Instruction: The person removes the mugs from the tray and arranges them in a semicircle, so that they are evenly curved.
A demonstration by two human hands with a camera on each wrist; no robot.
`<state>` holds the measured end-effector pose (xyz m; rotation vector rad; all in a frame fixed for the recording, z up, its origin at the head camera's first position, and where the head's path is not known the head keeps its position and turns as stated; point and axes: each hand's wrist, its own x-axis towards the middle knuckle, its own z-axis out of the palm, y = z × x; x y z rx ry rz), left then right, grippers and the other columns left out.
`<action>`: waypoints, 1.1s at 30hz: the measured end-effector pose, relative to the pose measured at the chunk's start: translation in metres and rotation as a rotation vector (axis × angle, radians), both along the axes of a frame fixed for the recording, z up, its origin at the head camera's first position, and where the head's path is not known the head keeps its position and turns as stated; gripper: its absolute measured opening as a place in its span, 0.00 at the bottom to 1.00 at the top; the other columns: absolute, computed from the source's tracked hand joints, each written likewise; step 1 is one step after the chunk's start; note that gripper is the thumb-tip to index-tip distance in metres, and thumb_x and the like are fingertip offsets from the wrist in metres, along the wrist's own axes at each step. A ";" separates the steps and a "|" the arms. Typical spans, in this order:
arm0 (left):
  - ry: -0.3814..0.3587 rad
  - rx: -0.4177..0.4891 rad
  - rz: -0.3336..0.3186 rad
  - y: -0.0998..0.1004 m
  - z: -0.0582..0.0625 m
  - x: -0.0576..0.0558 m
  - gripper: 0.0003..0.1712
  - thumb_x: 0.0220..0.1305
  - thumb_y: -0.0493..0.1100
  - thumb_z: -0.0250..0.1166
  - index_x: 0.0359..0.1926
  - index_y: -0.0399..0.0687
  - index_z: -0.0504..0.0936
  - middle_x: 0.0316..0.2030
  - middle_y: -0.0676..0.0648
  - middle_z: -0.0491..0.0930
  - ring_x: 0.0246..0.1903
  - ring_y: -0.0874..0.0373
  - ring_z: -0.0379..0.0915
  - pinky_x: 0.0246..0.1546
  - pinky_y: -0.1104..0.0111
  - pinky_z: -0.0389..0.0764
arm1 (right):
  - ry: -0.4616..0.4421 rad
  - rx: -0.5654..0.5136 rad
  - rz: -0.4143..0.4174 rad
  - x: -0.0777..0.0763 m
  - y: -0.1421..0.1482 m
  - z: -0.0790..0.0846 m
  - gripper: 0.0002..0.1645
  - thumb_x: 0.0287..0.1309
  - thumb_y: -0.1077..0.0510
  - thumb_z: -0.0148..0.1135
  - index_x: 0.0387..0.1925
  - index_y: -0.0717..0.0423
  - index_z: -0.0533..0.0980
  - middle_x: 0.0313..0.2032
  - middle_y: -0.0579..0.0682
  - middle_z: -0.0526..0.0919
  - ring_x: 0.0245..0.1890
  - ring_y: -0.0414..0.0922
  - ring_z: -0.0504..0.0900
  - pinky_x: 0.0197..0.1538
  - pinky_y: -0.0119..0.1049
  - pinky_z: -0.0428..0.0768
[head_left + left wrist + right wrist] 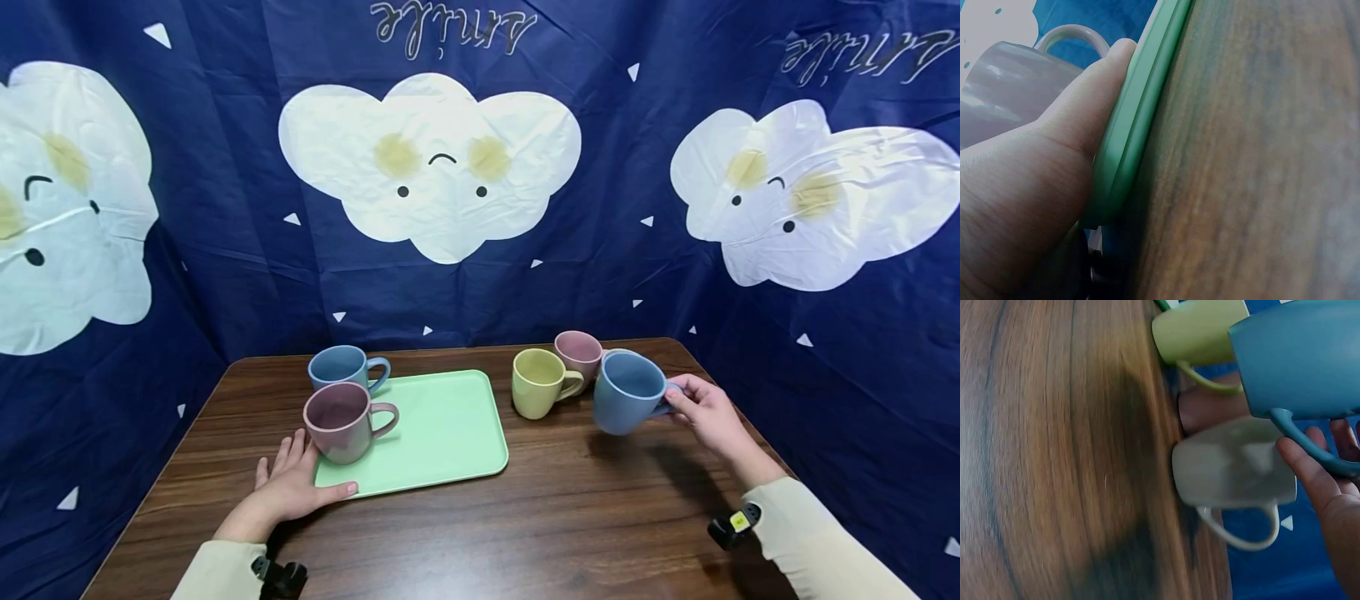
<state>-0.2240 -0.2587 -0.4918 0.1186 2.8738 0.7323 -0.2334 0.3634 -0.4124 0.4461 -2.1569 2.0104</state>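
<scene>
My right hand (705, 415) pinches the handle of a blue mug (626, 396), which hangs upright above the right side of the table. My left hand (288, 483) rests at the near left corner of a light green tray (450, 429), thumb along its front edge and fingers spread by its left side. A mauve mug (341, 425) stands on the tray's left end, close to those fingers, its handle pointing right. Behind it is a second blue mug (336, 367), its lower part hidden by the mauve one.
Right of the tray stand a yellow mug (536, 385) and a pink mug (579, 354). A whitish mug (1235, 465), mostly hidden in the head view, stands beside the pink one. A dark blue cloth with clouds (427, 158) hangs behind the wooden table (480, 542).
</scene>
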 end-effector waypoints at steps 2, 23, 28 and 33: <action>0.010 0.013 0.013 -0.001 -0.002 0.000 0.75 0.50 0.77 0.68 0.77 0.27 0.45 0.73 0.18 0.33 0.72 0.20 0.24 0.61 0.25 0.22 | 0.003 -0.009 0.005 0.000 0.005 -0.002 0.12 0.73 0.69 0.52 0.39 0.52 0.79 0.35 0.42 0.85 0.34 0.38 0.87 0.37 0.33 0.86; 0.003 0.015 0.017 -0.004 -0.009 -0.002 0.78 0.49 0.79 0.67 0.77 0.27 0.43 0.73 0.18 0.31 0.72 0.21 0.22 0.60 0.26 0.18 | -0.048 -0.086 -0.006 0.001 0.050 -0.030 0.12 0.75 0.66 0.52 0.40 0.53 0.80 0.36 0.44 0.86 0.36 0.38 0.87 0.40 0.38 0.87; 0.024 0.016 0.021 -0.006 -0.012 -0.003 0.79 0.47 0.81 0.66 0.77 0.27 0.44 0.73 0.18 0.32 0.72 0.21 0.23 0.60 0.26 0.18 | -0.072 -0.102 -0.001 0.001 0.059 -0.036 0.11 0.75 0.64 0.52 0.40 0.53 0.80 0.36 0.44 0.87 0.35 0.40 0.88 0.40 0.39 0.87; 0.027 0.026 0.018 -0.004 -0.011 -0.003 0.79 0.46 0.81 0.66 0.77 0.28 0.44 0.74 0.18 0.33 0.72 0.21 0.23 0.60 0.26 0.19 | -0.105 -0.059 -0.031 0.001 0.069 -0.043 0.09 0.75 0.62 0.52 0.41 0.53 0.80 0.37 0.43 0.87 0.34 0.41 0.89 0.40 0.37 0.87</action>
